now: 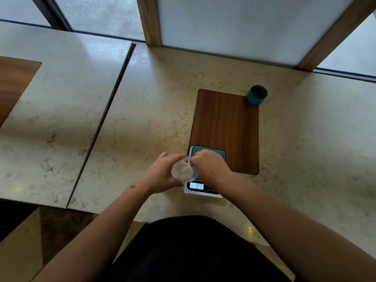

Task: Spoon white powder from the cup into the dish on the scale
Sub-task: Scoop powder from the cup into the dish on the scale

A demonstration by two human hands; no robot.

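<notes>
Left hand (162,174): you grip the clear cup (182,170) of white powder, above the scale (203,189) by the worktop's (142,119) near edge.
Right hand (210,164): closed at the cup's rim, perhaps on a spoon; it hides the dish.

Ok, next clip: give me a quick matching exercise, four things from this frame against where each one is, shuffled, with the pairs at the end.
Things:
1. clear cup
2. teal container
3. scale
4. right hand

Places:
A. at the far right corner of the wooden inlay
B. over the scale's blue platform
C. held in the left hand, beside the scale
D. on the counter at the inlay's near edge, display lit

Pairs: 1-C, 2-A, 3-D, 4-B
</notes>
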